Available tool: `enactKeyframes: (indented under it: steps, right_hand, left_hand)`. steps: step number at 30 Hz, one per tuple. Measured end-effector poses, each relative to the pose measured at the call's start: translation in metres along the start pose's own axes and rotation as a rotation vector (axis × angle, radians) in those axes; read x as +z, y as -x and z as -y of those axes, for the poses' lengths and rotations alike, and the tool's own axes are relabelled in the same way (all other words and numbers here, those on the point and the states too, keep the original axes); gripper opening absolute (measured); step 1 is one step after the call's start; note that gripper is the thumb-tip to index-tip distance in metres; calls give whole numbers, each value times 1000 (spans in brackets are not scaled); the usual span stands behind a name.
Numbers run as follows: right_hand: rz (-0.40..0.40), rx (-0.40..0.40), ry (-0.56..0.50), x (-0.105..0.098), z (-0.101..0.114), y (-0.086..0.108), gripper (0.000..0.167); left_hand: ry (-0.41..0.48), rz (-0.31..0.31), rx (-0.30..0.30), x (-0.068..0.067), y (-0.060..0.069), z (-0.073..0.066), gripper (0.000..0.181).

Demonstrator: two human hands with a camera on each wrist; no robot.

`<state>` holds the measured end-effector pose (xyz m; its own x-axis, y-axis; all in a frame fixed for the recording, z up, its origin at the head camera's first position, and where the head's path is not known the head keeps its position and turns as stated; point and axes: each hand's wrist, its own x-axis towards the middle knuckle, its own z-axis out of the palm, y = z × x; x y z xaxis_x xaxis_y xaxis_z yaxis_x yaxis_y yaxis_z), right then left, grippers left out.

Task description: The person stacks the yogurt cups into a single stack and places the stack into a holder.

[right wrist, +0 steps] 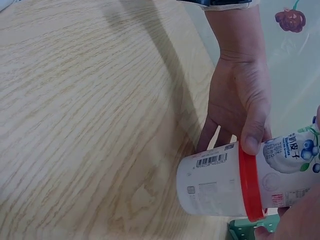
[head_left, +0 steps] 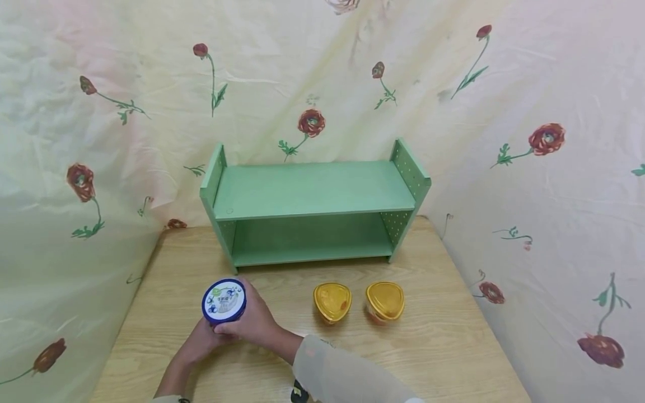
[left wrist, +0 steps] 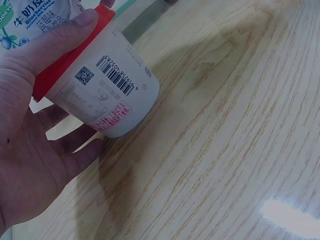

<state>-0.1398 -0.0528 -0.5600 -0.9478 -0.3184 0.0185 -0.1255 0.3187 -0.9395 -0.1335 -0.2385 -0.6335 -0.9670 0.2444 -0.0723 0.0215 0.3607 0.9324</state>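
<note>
- Far left, continuing behind and along the right side: floral sheet (head_left: 45,190), cream, printed with red flowers and green stems.
- Left area, over the wood-grain counter (head_left: 443,313): left hand (head_left: 199,341), grasping a white tub (left wrist: 111,92) with a red rim. The thumb bears on the rim; the fingers curl about the lower side.
- Seated end to end on the red rim: blue-lidded cup (head_left: 224,301), with blueberry artwork. The tub and cup form one stack, located in front of the shelf's left end.
- Immediately right of the lid: right hand (head_left: 257,318), grasping the cup by its side; its forearm crosses toward the lower right in a pale sleeve (head_left: 347,369).
- Lower center: black item (head_left: 298,393), partly covered by the sleeve; type cannot be determined.
- Rear center: green shelf (head_left: 314,190), two tiers, perforated side panels, standing on the counter.
- Right of center, forward of the shelf: first yellow-lidded container (head_left: 332,301), rounded-triangular.
- Just beside it, to the right and apart: second yellow-lidded container (head_left: 385,301), of matching shape.
</note>
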Motion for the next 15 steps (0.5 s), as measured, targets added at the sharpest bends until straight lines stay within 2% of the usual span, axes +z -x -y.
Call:
enactKeyframes:
  steps: [4, 9, 12, 15]
  right_hand:
    - [-16, 44, -1, -1, -4, 3, 123]
    - [-67, 114, 29, -9, -6, 6, 124]
    - [-86, 94, 39, -19, -6, 7, 122]
    - [-87, 44, 6, -30, -6, 10, 119]
  left_hand:
    - [24, -3, 3, 1, 1, 1, 102]
    - [53, -15, 11, 2, 0, 1, 102]
    - [55, -27, 11, 2, -1, 1, 104]
    - [51, -24, -7, 2, -1, 0, 103]
